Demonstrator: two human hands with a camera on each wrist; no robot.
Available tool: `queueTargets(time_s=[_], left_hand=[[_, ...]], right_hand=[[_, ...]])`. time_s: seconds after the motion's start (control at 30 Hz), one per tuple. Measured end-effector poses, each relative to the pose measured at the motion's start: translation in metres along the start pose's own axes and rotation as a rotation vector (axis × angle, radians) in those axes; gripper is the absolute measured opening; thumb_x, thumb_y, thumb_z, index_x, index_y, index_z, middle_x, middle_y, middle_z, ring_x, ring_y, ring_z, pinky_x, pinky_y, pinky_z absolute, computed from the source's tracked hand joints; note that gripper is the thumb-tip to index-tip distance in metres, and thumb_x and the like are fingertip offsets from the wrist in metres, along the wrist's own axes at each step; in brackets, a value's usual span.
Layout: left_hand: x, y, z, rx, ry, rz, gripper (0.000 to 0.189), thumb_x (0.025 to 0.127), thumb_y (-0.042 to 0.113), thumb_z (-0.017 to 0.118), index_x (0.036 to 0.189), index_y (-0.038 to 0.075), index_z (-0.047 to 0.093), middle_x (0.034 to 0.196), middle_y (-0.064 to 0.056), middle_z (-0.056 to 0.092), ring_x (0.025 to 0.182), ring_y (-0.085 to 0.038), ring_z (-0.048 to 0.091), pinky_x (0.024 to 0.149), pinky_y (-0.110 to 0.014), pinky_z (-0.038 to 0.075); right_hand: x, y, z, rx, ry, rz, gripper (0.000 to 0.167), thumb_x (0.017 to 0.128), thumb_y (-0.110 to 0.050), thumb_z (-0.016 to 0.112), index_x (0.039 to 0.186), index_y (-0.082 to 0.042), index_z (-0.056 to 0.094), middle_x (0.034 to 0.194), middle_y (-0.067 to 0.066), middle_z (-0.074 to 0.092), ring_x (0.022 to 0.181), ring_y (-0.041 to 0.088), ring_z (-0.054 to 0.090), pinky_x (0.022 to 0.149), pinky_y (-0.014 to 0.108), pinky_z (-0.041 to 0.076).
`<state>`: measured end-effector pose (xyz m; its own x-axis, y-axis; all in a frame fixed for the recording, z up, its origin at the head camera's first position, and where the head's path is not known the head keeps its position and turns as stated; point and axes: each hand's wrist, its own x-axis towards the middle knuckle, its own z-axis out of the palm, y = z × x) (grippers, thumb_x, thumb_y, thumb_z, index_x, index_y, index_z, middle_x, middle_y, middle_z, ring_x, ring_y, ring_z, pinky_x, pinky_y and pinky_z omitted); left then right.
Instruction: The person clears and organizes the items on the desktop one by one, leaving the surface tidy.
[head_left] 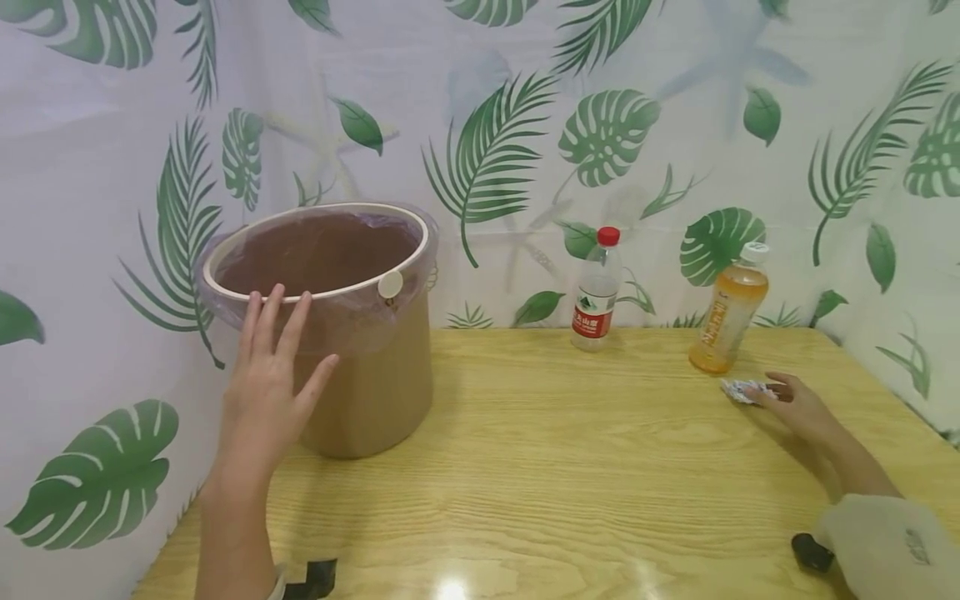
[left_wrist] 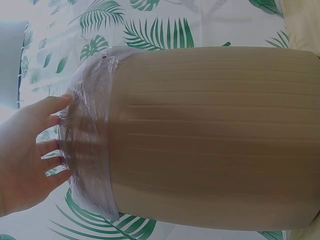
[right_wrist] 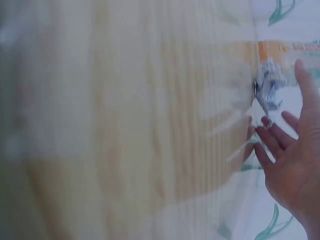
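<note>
Our left hand (head_left: 264, 392) rests flat, fingers straight, against the lined bin (head_left: 352, 333). Well right of the bin, our right hand (head_left: 797, 406) reaches with relaxed, spread fingers, tips touching a crumpled wrapper (head_left: 741, 389) just beside the orange bottle (head_left: 729, 310).

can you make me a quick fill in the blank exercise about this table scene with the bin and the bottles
1. The left hand rests with straight fingers on the ____-lined brown bin.
2. The clear water bottle has a ____ cap.
3. The right hand touches a crumpled wrapper lying just in front of the ____ drink bottle.
4. Everything stands on a ____ table.

Missing words: plastic bag; red; orange; wooden
</note>
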<state>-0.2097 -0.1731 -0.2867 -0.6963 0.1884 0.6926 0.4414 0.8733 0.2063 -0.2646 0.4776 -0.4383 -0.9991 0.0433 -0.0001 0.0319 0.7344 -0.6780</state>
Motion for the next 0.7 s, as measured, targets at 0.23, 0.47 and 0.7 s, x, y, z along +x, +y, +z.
queueTargets(time_s=[0.23, 0.47, 0.7], left_hand=[[-0.0005, -0.0010, -0.0001, 0.002, 0.006, 0.012, 0.072, 0.087, 0.023, 0.064, 0.146, 0.015, 0.024, 0.150, -0.011, 0.014, 0.138, -0.024, 0.001, 0.100, -0.054, 0.026], [0.0002, -0.0028, 0.0017, -0.005, 0.030, 0.027, 0.072, 0.086, 0.023, 0.065, 0.146, 0.014, 0.026, 0.150, -0.012, 0.015, 0.138, -0.026, 0.002, 0.102, -0.052, 0.024], [0.0007, -0.0037, 0.0024, -0.006, 0.031, 0.029, 0.072, 0.086, 0.023, 0.065, 0.146, 0.014, 0.026, 0.150, -0.012, 0.015, 0.138, -0.025, 0.002, 0.102, -0.053, 0.024]], right_hand=[[0.0049, -0.0083, 0.0080, -0.114, 0.022, 0.079, 0.085, 0.091, -0.051, 0.045, 0.133, 0.019, 0.019, 0.126, 0.045, 0.026, 0.111, 0.057, 0.031, 0.087, 0.063, 0.031], [0.0044, -0.0110, 0.0099, -0.112, 0.044, 0.083, 0.082, 0.090, -0.051, 0.047, 0.131, 0.017, 0.025, 0.127, 0.044, 0.027, 0.112, 0.056, 0.031, 0.088, 0.063, 0.030], [0.0034, -0.0116, 0.0087, -0.131, 0.044, 0.060, 0.079, 0.091, -0.049, 0.049, 0.131, 0.016, 0.028, 0.127, 0.044, 0.028, 0.111, 0.057, 0.031, 0.087, 0.063, 0.031]])
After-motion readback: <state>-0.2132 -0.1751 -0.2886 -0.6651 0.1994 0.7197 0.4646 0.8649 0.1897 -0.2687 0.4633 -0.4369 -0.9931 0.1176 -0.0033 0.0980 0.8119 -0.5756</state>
